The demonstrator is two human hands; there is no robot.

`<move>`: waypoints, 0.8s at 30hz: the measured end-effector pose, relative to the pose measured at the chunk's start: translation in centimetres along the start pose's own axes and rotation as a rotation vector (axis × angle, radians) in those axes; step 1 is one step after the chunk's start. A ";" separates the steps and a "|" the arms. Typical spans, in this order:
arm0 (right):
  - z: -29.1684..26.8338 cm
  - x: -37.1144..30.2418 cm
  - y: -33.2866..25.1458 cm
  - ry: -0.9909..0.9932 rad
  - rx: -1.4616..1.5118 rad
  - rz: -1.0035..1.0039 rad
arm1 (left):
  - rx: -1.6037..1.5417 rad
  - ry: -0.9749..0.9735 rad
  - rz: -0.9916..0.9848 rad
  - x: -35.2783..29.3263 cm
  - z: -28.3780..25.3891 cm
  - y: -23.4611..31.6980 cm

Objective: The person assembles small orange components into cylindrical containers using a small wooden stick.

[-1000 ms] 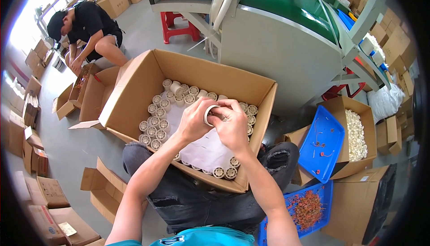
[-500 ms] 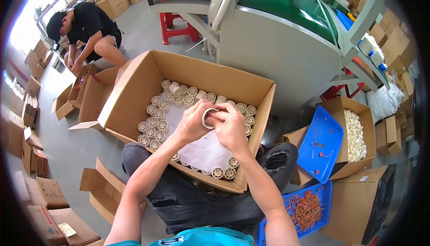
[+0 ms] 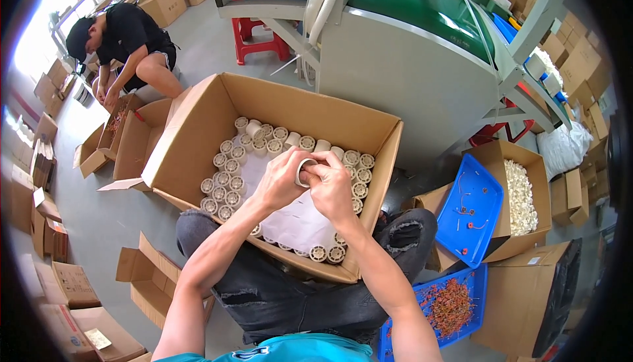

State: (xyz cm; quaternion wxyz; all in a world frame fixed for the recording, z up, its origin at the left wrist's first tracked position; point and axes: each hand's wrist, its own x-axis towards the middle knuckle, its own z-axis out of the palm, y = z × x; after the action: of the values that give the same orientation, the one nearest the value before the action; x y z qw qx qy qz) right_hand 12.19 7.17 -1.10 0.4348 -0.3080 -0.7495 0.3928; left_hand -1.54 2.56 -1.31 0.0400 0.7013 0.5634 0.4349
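Note:
Both my hands meet over a large cardboard carton (image 3: 389, 164) set before my legs. My left hand (image 3: 282, 181) is closed round a white plastic cylindrical housing (image 3: 301, 176), its open end facing up toward me. My right hand (image 3: 331, 187) grips the same housing from the other side, with fingers reaching into its opening; what those fingertips touch inside is hidden. Below, several similar white housings (image 3: 233, 166) with slotted round ends line the carton's sides. A white sheet (image 3: 300, 220) lies among them in the middle.
To the right are a blue tray (image 3: 469, 210) with a few wired parts, a box of small cream pieces (image 3: 519, 197) and another blue tray (image 3: 478, 296) heaped with red-orange wired parts (image 3: 450, 306). A co-worker (image 3: 128, 49) crouches at far left. A grey-sided machine (image 3: 409, 78) stands beyond the carton.
The housing stays in both hands, with only a slight shift of the fingers around it. The whole view has slid a little, and the co-worker keeps crouching.

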 end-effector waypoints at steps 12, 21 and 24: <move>-0.4 -0.1 -0.9 0.012 -0.177 -0.127 | -0.079 0.025 0.003 -0.2 0.5 0.0; -1.4 0.9 0.7 -0.072 -0.212 -0.031 | -0.018 0.062 -0.109 -0.2 2.7 -0.5; -3.2 2.3 1.7 -0.282 -0.095 0.257 | -0.145 -0.121 -0.311 0.4 3.4 -0.9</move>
State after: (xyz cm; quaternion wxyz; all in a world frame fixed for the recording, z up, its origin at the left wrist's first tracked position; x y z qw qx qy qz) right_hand 14.25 10.89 -0.63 0.2567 -0.3630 -0.7753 0.4485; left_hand -0.02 4.73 -3.67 0.1912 0.6260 0.6285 0.4201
